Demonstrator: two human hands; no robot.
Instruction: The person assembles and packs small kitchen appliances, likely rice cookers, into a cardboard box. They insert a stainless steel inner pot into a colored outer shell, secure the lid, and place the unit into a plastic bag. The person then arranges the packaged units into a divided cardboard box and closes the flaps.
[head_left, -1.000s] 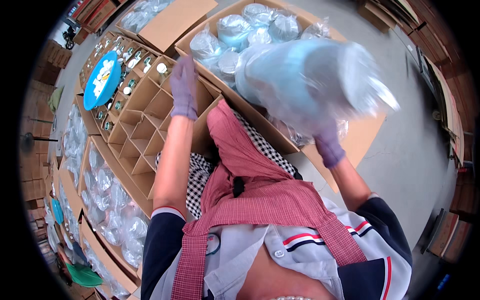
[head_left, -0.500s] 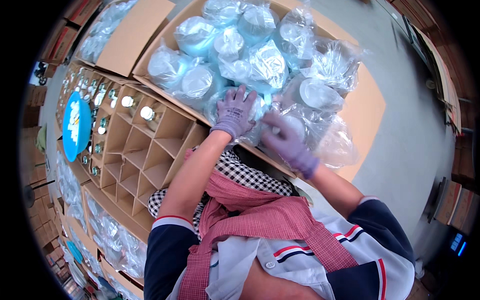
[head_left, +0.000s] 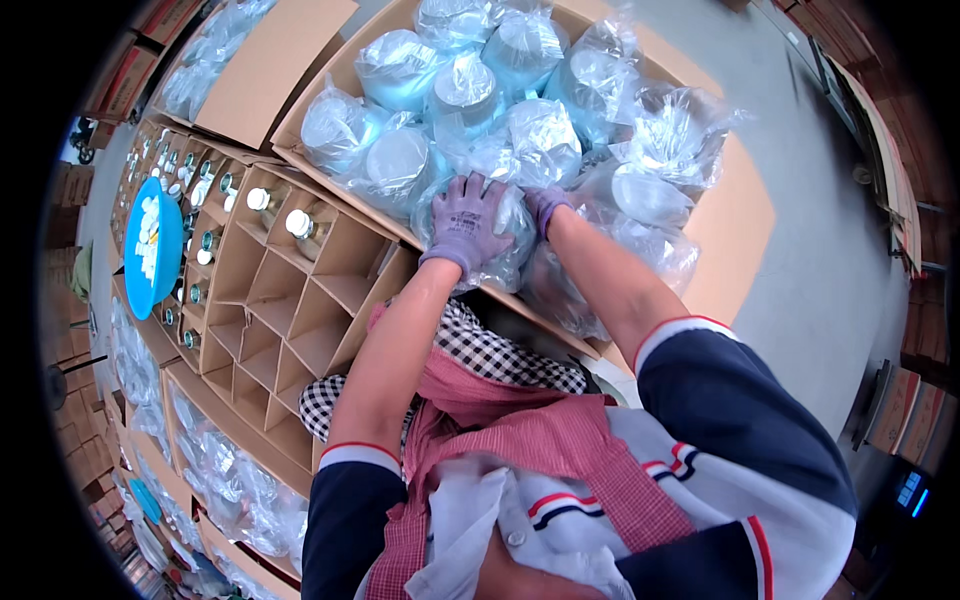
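Note:
A large cardboard box (head_left: 318, 150) in front of me holds several bulky, rounded things, each wrapped in a clear plastic bag (head_left: 465, 92). They look bluish under the film; what they are I cannot make out. My left hand (head_left: 466, 225), in a purple-grey glove, lies with its fingers spread on a bagged thing (head_left: 512, 235) near the box's close edge. On the far right side of that same bag is my right hand (head_left: 546, 208), gloved alike. Its fingers reach down among the bags and are mostly hidden.
Left of the box stands a divided carton (head_left: 265, 315) with cardboard cells, two holding glass bottles with white caps (head_left: 300, 224). Beyond it are more bottles and a blue basin (head_left: 165, 285) of white caps. Further bagged goods (head_left: 225, 465) lie at the lower left.
My right hand has swung forward and left, from a blur above the bags down beside the bag under my left hand. The left hand stays on nearly the same spot.

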